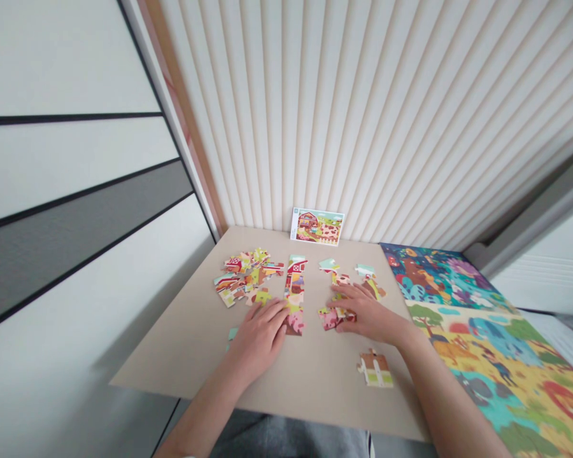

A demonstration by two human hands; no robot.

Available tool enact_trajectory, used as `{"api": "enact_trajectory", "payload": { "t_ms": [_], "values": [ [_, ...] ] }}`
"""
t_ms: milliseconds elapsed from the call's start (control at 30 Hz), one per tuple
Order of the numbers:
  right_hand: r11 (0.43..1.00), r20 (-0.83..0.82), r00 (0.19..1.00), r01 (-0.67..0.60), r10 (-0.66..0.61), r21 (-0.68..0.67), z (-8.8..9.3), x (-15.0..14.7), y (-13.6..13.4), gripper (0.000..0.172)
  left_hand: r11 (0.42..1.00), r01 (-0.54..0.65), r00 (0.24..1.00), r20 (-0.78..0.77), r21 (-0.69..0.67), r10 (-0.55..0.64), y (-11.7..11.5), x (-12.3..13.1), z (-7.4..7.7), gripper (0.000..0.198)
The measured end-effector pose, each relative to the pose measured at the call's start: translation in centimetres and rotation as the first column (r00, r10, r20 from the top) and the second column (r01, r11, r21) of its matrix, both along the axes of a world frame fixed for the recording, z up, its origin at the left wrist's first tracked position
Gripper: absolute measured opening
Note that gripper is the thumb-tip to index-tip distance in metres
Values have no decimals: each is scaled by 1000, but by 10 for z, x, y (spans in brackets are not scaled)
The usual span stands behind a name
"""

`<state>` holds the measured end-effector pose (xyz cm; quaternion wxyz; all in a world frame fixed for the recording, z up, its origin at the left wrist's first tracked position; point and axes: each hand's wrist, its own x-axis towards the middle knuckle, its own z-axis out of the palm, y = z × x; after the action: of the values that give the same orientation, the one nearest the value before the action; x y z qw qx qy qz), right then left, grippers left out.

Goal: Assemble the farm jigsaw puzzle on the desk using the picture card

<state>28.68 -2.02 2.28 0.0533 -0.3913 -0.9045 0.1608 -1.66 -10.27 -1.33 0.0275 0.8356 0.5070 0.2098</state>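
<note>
As the puzzle strip (295, 289) points lengthwise away, I cannot tell left hand's (260, 333) or right hand's (363, 312) grip.

Legible words, numbers, brands: none.

Rectangular white-margined card with colour-printed farm scene (321, 227): one small blue mark (296, 210) at upper left corner; faint print lower on left margin; both too small to read.

Narrow strip of joined multicoloured puzzle pieces (295, 292): white X in square on red barn.

Red barn puzzle piece (236, 261), in pile left of strip: similar white X.
</note>
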Motion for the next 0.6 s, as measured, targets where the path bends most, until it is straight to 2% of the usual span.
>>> {"api": "enact_trajectory", "payload": {
  "t_ms": [300,467,600],
  "values": [
    [999,-95,994,-43,46,29,4,-6,-2,39,1000,6,1000,-9,-19,-6,0,0,2,39],
    [991,-177,975,-125,131,47,15,-20,-10,37,1000,8,1000,-5,-15,-8,0,0,1,39],
    [987,-160,974,-149,157,65,18,-34,-19,35,1000,11,1000,-1,-11,-11,0,-1,-1,39]
  ]
}}
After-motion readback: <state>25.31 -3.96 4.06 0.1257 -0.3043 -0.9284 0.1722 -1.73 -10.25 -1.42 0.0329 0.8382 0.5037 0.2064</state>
